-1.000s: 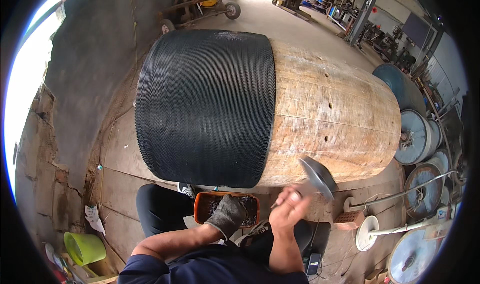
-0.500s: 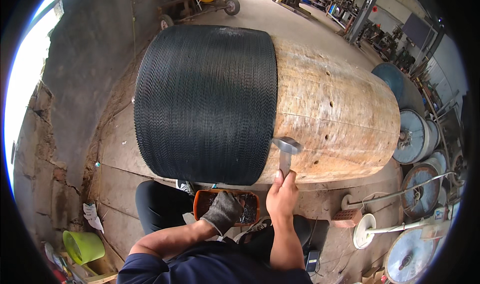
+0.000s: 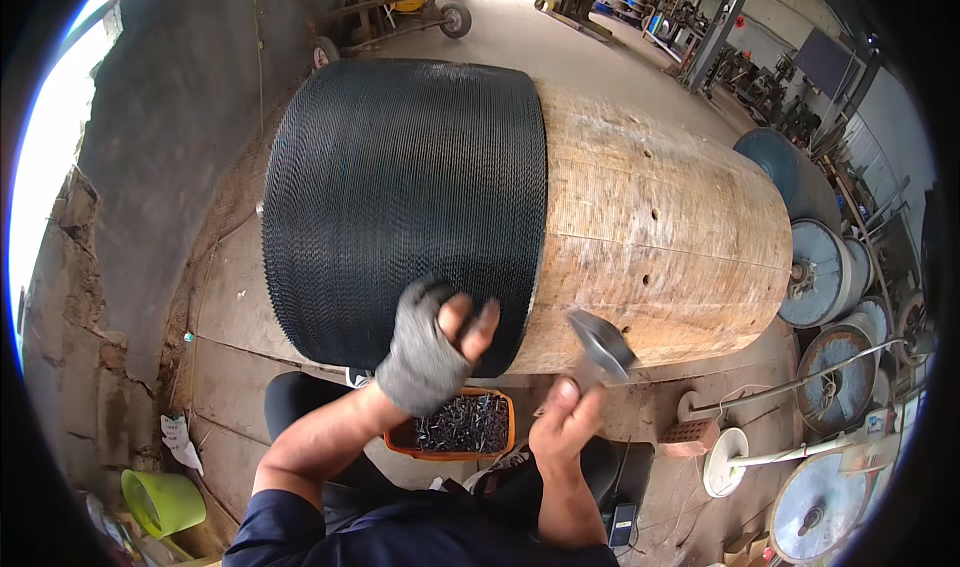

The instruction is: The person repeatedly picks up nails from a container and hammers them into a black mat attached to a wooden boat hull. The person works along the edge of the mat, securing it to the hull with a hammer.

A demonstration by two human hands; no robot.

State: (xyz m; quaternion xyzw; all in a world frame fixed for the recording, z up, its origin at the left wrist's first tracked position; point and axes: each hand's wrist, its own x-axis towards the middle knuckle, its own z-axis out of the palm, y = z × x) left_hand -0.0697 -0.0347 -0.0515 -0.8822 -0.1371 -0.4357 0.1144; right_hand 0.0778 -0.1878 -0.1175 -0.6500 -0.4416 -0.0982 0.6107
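A large wooden drum [image 3: 670, 237] lies on its side before me, its left part covered with rows of black toothed metal strip [image 3: 410, 187]. My left hand [image 3: 430, 347], in a grey glove with bare fingertips, is raised in front of the black covering near its right edge. Its fingers are curled together, and whatever they hold is too blurred to make out. My right hand [image 3: 566, 422] grips the handle of a hammer [image 3: 603, 345], whose metal head is tilted close to the bare wood. Below my left hand stands an orange box [image 3: 508, 442] of small dark metal pieces [image 3: 465, 422].
On the left are a wall [image 3: 170, 197] and a green bucket [image 3: 165, 502]. To the right lie a red brick [image 3: 690, 437], a white disc on a pole [image 3: 727, 462] and several round drums [image 3: 825, 272]. A wheeled cart [image 3: 420, 22] stands behind the wooden drum.
My left hand has come up out of the orange box to the black covering. The hammer has moved slightly right and down, and its head has turned.
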